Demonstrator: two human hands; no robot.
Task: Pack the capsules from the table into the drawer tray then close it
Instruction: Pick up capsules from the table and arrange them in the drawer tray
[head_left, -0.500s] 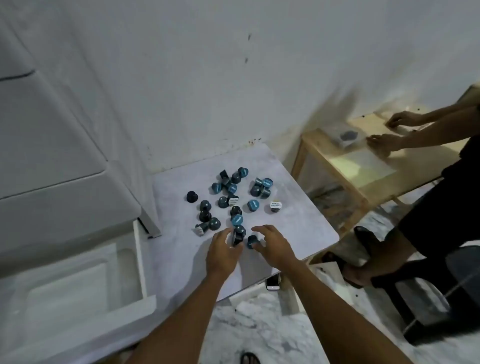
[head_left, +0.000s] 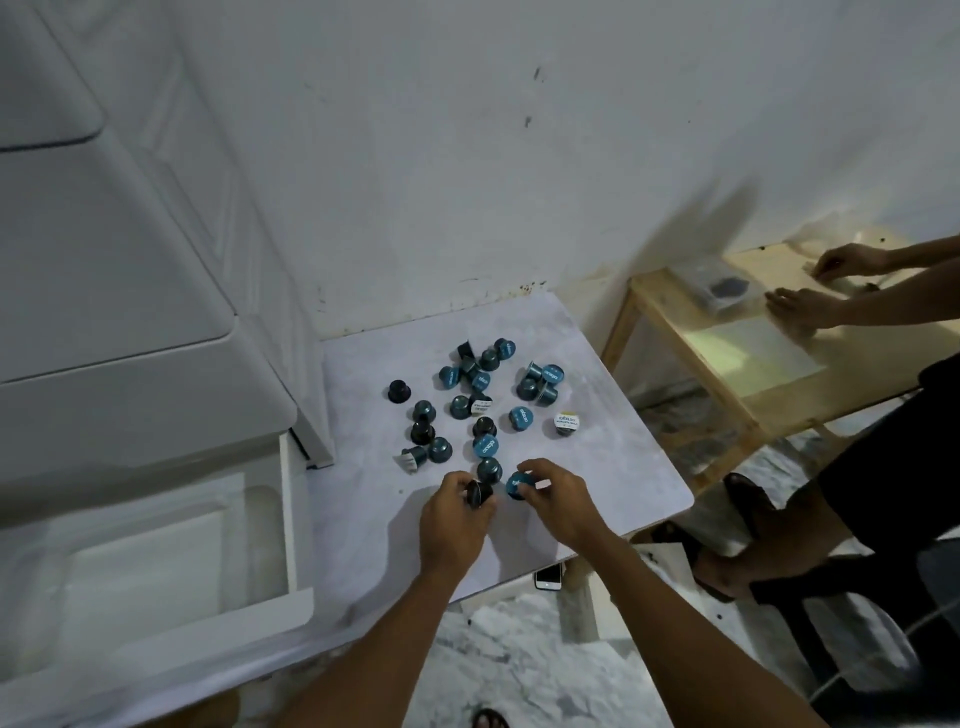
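Note:
Several dark and teal capsules lie scattered on a small white marbled table. My left hand grips a dark capsule at the near edge of the cluster. My right hand pinches a teal-lidded capsule right beside it. Both capsules sit at or just above the tabletop. The white drawer stands pulled open at lower left, and its tray looks bare inside.
A white cabinet rises at left above the drawer. Another person's hands work at a wooden table on the right, their legs and sandalled feet close to my table's right corner. A phone lies on the floor below.
Both hands have closed tighter on their capsules and drawn them slightly toward me. The scattered capsules have not moved.

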